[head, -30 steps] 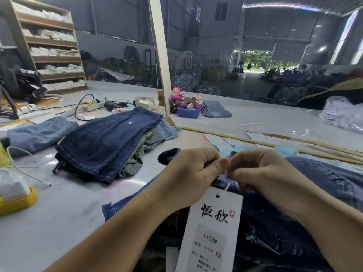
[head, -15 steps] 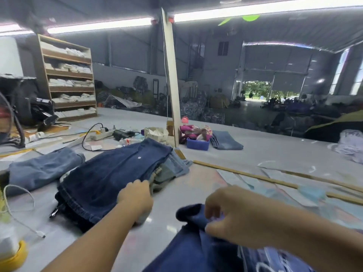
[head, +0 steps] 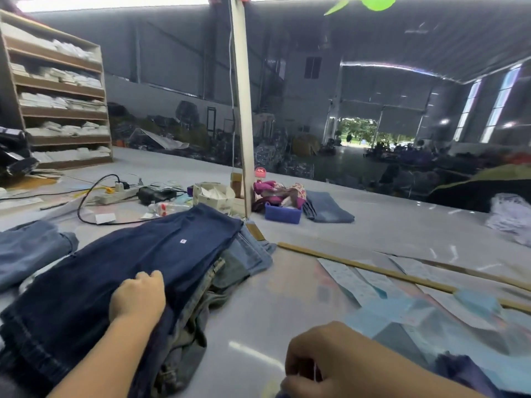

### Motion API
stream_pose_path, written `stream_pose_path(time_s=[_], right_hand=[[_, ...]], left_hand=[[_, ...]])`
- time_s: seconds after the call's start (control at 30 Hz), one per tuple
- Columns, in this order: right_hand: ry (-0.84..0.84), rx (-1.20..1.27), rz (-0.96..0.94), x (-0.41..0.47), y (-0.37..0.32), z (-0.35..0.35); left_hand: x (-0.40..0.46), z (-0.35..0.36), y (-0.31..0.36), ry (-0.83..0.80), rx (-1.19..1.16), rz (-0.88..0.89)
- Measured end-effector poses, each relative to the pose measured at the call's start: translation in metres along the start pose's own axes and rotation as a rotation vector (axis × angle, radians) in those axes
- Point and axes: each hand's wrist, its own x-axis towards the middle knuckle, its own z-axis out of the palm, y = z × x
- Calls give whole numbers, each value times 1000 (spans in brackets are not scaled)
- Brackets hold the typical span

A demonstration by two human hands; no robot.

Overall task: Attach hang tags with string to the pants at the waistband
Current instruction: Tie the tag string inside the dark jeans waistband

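One view only, from your head. Your right hand (head: 321, 360) sits low at the frame edge, fingers curled and pinching a thin white string (head: 315, 372); what the string leads to is cut off below. One corner of dark blue pants (head: 459, 369) shows beside your right forearm, the waistband out of sight. No hang tag can be made out. Your left hand (head: 138, 297) rests with bent fingers on a stack of folded jeans (head: 143, 254), whether it grips the cloth cannot be told; the dark top pair hides most of the paler ones beneath, count uncertain. Two more folded pairs lie apart: one at far left (head: 31, 248), partly cut off, one beside a blue tray (head: 283, 214). One table (head: 258, 326).
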Motion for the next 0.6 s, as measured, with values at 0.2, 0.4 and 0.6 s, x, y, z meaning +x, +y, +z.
stream_pose_path(time_s=[0.2,0.4,0.6], right_hand=[[87,12,77,-39,-3,-14],[146,-19,178,-88,5,-26],[235,-89,275,-124,9,-28]], left_hand=[[-23,-25,-15,161,-333,-75],[-61,-100,-16,421,-703,-51],[-126,-236,4,719,-939,137]])
